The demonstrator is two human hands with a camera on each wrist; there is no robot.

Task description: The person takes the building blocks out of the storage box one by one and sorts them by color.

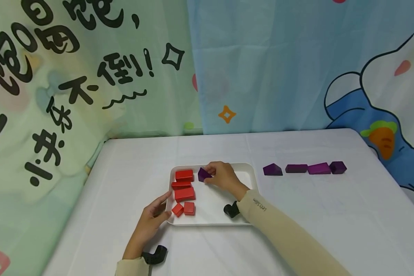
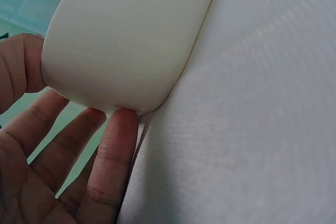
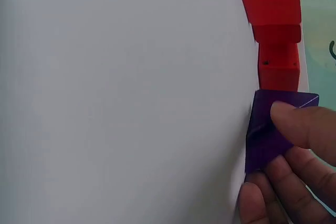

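Observation:
Near the back of the white tray point(image 1: 214, 220), my right hand point(image 1: 225, 178) pinches a purple block point(image 1: 204, 175) between thumb and fingers. In the right wrist view this purple block point(image 3: 270, 129) shows flat, slanted faces and sits beside a row of red blocks point(image 3: 278, 66). My left hand point(image 1: 151, 219) holds the tray's front left corner. The left wrist view has the thumb at the tray rim point(image 2: 121, 40) and fingertips point(image 2: 123, 121) against the outer wall. Several red blocks point(image 1: 184, 194) lie along the tray's left side.
Right of the tray, several purple blocks point(image 1: 296, 168) stand in a row on the white-covered table point(image 1: 314, 214). Black straps point(image 1: 155, 256) are on both wrists. Printed curtains point(image 1: 255, 69) hang behind and to the left of the table.

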